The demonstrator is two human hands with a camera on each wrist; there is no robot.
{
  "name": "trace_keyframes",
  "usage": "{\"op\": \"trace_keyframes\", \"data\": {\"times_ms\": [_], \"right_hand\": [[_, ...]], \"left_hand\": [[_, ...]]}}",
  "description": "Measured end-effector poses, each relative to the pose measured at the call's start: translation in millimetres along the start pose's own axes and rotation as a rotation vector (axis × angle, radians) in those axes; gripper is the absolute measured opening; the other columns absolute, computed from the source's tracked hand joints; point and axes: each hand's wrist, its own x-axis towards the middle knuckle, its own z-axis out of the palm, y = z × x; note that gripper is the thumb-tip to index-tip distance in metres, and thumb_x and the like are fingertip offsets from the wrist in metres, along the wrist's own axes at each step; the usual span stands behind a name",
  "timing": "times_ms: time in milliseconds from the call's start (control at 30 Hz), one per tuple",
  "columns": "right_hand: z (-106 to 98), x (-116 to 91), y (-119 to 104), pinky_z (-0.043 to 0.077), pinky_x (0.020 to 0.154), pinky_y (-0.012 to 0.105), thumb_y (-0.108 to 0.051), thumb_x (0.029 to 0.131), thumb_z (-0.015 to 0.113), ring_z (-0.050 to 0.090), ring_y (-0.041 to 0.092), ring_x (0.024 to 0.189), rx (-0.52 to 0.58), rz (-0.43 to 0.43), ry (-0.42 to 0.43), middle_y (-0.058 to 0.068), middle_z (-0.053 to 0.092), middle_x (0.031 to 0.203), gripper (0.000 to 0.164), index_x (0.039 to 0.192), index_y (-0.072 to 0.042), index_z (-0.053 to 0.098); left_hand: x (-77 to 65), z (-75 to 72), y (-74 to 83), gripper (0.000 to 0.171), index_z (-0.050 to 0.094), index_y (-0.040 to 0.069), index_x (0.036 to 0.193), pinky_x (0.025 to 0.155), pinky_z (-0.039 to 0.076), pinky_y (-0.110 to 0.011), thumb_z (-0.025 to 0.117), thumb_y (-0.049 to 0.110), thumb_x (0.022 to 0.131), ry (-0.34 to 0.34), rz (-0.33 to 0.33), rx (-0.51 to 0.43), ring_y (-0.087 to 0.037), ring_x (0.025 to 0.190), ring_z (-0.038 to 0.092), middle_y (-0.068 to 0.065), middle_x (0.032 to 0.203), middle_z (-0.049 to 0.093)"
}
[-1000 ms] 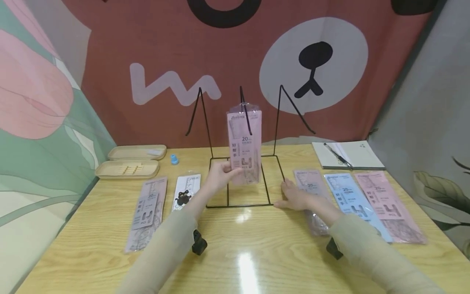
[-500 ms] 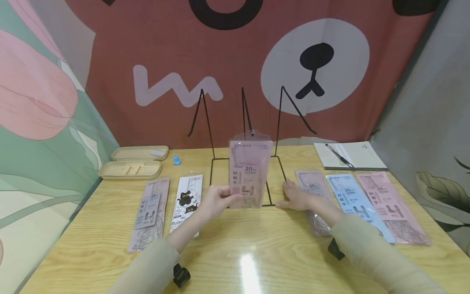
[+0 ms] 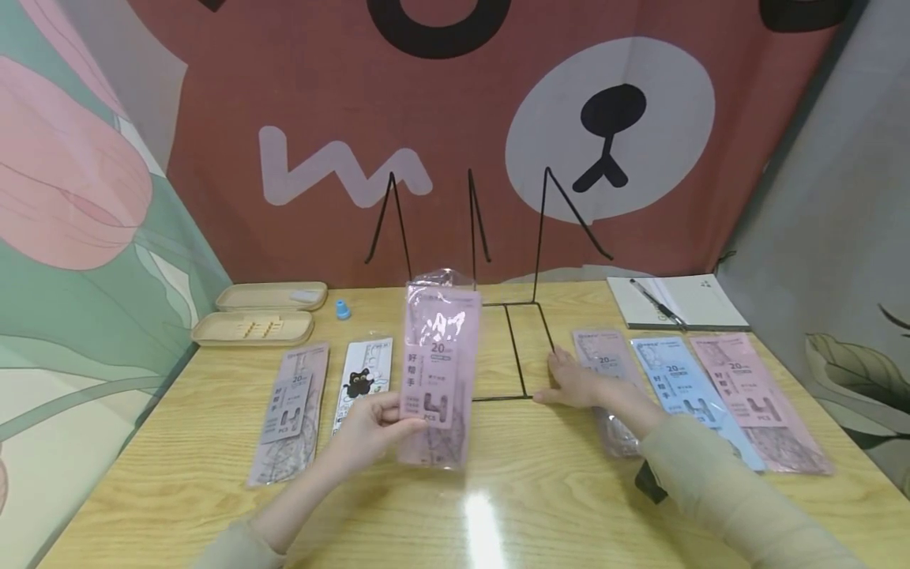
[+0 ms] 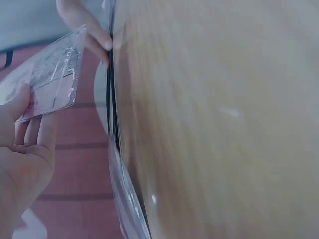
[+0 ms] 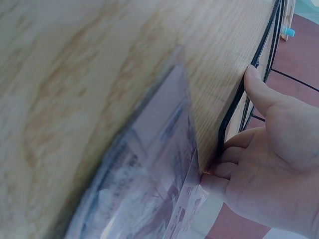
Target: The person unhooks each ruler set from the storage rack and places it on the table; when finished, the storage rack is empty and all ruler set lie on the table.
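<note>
My left hand [image 3: 373,431] pinches a pink plastic-wrapped ruler set [image 3: 437,371] by its lower left edge, thumb in front. The set is upright in front of the black wire display rack [image 3: 516,356], overlapping the left of its base in the head view. Three bare hooks top the rack. At the base's front right corner, my right hand [image 3: 579,383] holds the wire, thumb on the front bar and fingers curled by the side bar. A purplish ruler set [image 5: 149,164] lies next to that hand in the right wrist view.
On the right lie a blue ruler set [image 3: 675,379] and a pink one [image 3: 746,387]. A notebook [image 3: 682,308] with a pen sits behind. Leftward are another purplish set [image 3: 287,419], a cat-print ruler pack [image 3: 366,371], an open beige case [image 3: 252,328] and a blue cap-like piece [image 3: 343,310].
The pink ruler set has come down off the middle hook and moved toward me and left in my left hand. My right hand has stayed at the rack's corner.
</note>
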Motion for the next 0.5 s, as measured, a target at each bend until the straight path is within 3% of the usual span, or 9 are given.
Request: {"op": "trace_keyframes", "data": {"times_ms": [33, 100, 233, 267, 333, 433, 500], "right_hand": [[0.0, 0.1, 0.0, 0.007, 0.116, 0.057, -0.042, 0.094, 0.053, 0.003, 0.051, 0.14, 0.001, -0.003, 0.0, 0.038, -0.002, 0.149, 0.088, 0.141, 0.02, 0.01], [0.3, 0.3, 0.1, 0.008, 0.116, 0.057, -0.042, 0.094, 0.053, 0.003, 0.051, 0.139, 0.004, -0.006, 0.001, 0.038, -0.002, 0.149, 0.089, 0.141, 0.021, 0.011], [0.3, 0.0, -0.5, 0.007, 0.116, 0.058, -0.043, 0.093, 0.053, 0.002, 0.051, 0.139, 0.01, -0.009, -0.001, 0.038, -0.002, 0.149, 0.09, 0.141, 0.02, 0.01], [0.3, -0.2, -0.5, 0.007, 0.116, 0.057, -0.043, 0.093, 0.053, 0.002, 0.051, 0.14, 0.012, -0.007, -0.001, 0.038, -0.002, 0.149, 0.09, 0.141, 0.02, 0.01], [-0.3, -0.7, -0.4, 0.007, 0.116, 0.057, -0.043, 0.093, 0.053, 0.002, 0.051, 0.14, 0.012, -0.004, -0.002, 0.038, -0.003, 0.149, 0.09, 0.141, 0.02, 0.009], [-1.4, -1.8, -0.3, 0.007, 0.116, 0.057, -0.042, 0.094, 0.053, 0.001, 0.05, 0.14, 0.016, 0.002, -0.004, 0.038, -0.003, 0.149, 0.09, 0.141, 0.02, 0.009], [-1.7, -2.5, -0.7, 0.007, 0.116, 0.057, -0.042, 0.094, 0.053, 0.001, 0.05, 0.14, 0.016, 0.002, -0.005, 0.038, -0.003, 0.149, 0.089, 0.141, 0.02, 0.009]], "left_hand": [[-5.3, -6.6, -2.3, 0.037, 0.063, -0.002, 0.112, 0.078, 0.058, -0.024, 0.069, 0.021, 0.083, 0.011, -0.014, 0.001, -0.012, 0.084, 0.071, -0.016, 0.099, 0.072], [-16.4, -22.0, -6.1, 0.038, 0.063, -0.001, 0.113, 0.061, 0.057, -0.019, 0.069, 0.022, 0.083, 0.048, -0.079, 0.018, -0.005, 0.067, 0.067, -0.016, 0.096, 0.072], [-38.1, -61.2, -11.6, 0.043, 0.059, -0.004, 0.118, 0.051, 0.054, -0.021, 0.068, 0.023, 0.085, 0.15, -0.195, 0.047, -0.005, 0.058, 0.064, -0.016, 0.095, 0.072], [-43.8, -71.7, -12.8, 0.044, 0.058, -0.006, 0.119, 0.05, 0.054, -0.023, 0.066, 0.023, 0.087, 0.174, -0.228, 0.04, -0.007, 0.057, 0.063, -0.015, 0.094, 0.073], [-54.8, -93.0, -16.5, 0.046, 0.054, -0.01, 0.121, 0.061, 0.059, -0.029, 0.063, 0.021, 0.09, 0.219, -0.252, 0.027, -0.012, 0.069, 0.07, -0.01, 0.093, 0.074], [-71.0, -124.4, -22.0, 0.036, 0.057, -0.007, 0.118, 0.061, 0.059, -0.031, 0.059, 0.019, 0.093, 0.278, -0.298, 0.007, -0.013, 0.069, 0.07, 0.003, 0.085, 0.075], [-80.9, -144.8, -27.1, 0.025, 0.062, 0.001, 0.112, 0.061, 0.059, -0.031, 0.057, 0.019, 0.095, 0.295, -0.313, 0.027, -0.012, 0.068, 0.07, 0.008, 0.079, 0.074]]}}
